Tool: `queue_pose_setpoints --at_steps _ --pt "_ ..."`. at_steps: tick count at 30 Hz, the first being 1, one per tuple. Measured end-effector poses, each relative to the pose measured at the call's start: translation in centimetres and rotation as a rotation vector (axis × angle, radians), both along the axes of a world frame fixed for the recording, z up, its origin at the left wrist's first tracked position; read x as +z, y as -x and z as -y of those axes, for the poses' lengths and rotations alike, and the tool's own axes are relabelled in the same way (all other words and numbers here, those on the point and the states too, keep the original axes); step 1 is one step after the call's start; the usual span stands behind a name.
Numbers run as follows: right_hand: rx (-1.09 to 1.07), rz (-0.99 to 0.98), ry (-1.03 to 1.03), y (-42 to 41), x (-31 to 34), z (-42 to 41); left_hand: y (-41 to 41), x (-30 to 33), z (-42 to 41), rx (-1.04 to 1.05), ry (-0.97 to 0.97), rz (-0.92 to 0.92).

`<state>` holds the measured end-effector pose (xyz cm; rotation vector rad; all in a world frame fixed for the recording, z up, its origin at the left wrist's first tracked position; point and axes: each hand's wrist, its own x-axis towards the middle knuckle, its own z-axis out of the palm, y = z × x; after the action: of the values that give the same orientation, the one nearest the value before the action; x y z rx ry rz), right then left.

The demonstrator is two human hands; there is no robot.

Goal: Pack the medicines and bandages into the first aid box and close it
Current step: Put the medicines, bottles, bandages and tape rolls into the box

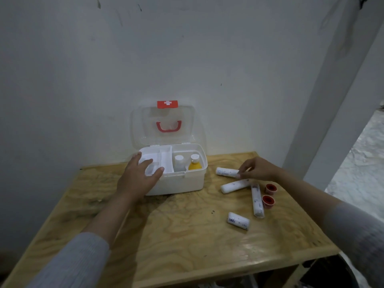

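The white first aid box (193, 181) stands open at the back of the wooden table, its clear lid (143, 129) upright against the wall. Inside on the right are a clear bottle (179, 162) and a yellow bottle (195, 163). My left hand (139, 175) rests flat on the inner tray (164, 161) at the box's left side, fingers apart. My right hand (257, 169) pinches the end of a white bandage roll (226, 171) lying right of the box. Three more rolls lie nearby: one (234, 186), a long one (257, 201), a short one (238, 220).
Two small red-lidded cups (270, 189) (268, 201) sit right of the long roll. The table (187, 246) meets the wall at the back. A white post (324, 113) rises at the right, with open floor beyond it.
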<state>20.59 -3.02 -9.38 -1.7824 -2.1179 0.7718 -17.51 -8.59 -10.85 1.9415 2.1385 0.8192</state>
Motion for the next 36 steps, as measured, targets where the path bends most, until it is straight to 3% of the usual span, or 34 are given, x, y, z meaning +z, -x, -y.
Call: queue_pose_setpoints --at_steps 5,16,21,28,36 --pt "0.077 0.102 0.007 -0.1 -0.5 1.1 0.0 0.0 0.0 -0.008 -0.008 0.006" --pt "-0.005 0.061 -0.18 1.1 -1.0 1.5 0.0 0.1 0.2 -0.008 0.006 0.014" --pt "0.093 0.238 -0.129 1.9 -0.8 2.3 -0.1 0.1 0.2 -0.005 -0.003 0.018" --pt "0.026 0.152 -0.291 2.2 -1.1 2.2 0.1 0.0 0.1 -0.009 -0.004 0.027" --pt "0.072 0.014 -0.546 3.1 5.4 1.6 0.1 -0.1 0.0 -0.02 -0.02 0.043"
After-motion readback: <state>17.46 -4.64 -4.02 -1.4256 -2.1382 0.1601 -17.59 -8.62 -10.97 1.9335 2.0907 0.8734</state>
